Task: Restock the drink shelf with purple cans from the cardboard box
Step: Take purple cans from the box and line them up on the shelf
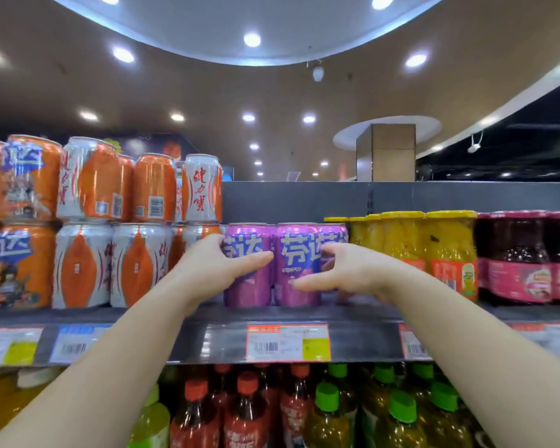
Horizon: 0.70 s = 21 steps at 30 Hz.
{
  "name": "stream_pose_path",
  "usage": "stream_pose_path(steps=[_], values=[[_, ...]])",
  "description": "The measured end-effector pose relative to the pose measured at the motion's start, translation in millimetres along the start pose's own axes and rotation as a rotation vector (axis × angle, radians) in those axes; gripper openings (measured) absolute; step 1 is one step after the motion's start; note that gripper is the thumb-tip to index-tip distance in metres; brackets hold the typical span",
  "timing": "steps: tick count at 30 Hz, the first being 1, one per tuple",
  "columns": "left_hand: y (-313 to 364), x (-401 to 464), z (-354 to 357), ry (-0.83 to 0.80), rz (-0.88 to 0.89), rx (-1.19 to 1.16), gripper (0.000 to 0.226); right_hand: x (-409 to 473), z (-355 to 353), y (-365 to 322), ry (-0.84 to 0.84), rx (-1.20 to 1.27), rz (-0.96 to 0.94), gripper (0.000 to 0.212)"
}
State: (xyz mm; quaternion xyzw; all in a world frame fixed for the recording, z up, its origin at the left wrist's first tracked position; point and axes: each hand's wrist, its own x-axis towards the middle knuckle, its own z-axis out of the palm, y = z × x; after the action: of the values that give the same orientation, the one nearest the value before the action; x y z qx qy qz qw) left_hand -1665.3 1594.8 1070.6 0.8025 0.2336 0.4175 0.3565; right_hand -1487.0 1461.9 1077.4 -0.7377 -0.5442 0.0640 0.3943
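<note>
Both bare forearms reach up from the bottom edge. Left hand (219, 265) fingers curl round the left shiny purple drink can (247, 266), thumb across its front. Right hand (343, 270) cups the second purple can (296, 265) loosely, thumb touching. Cans stand upright on the dark metal shelf (362, 310), between stacked orange-and-silver cans (110, 227) and yellow-lidded jars (434, 250).
</note>
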Motion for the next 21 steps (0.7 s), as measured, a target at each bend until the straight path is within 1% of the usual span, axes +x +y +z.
stream_pose_path(steps=[2,3,6,8,10,14,17,21], values=[[-1,-3,-7,-0.069,-0.009,0.078,0.050,-2,0,4,-0.025,-0.099,0.037,0.057],[-3,-3,-10,-0.095,-0.015,0.147,0.052,-2,0,5,-0.026,-0.117,0.039,0.056],[-7,-8,-13,-0.128,-0.031,0.329,0.051,-2,0,5,-0.028,-0.121,0.022,0.040],[-6,-6,-9,-0.128,-0.028,0.359,0.045,0,0,8,-0.018,-0.127,0.019,0.036],[-5,-1,-4,-0.117,-0.018,0.371,0.044,2,1,9,0.012,-0.132,0.019,0.035],[-7,10,5,-0.119,-0.027,0.377,0.053,9,0,11,0.029,-0.174,0.051,0.045],[-10,14,8,-0.113,-0.029,0.385,0.053,16,0,12,0.021,-0.203,0.065,0.051],[-13,14,10,-0.083,-0.020,0.397,0.058,17,2,16,0.036,-0.227,0.044,0.054]])
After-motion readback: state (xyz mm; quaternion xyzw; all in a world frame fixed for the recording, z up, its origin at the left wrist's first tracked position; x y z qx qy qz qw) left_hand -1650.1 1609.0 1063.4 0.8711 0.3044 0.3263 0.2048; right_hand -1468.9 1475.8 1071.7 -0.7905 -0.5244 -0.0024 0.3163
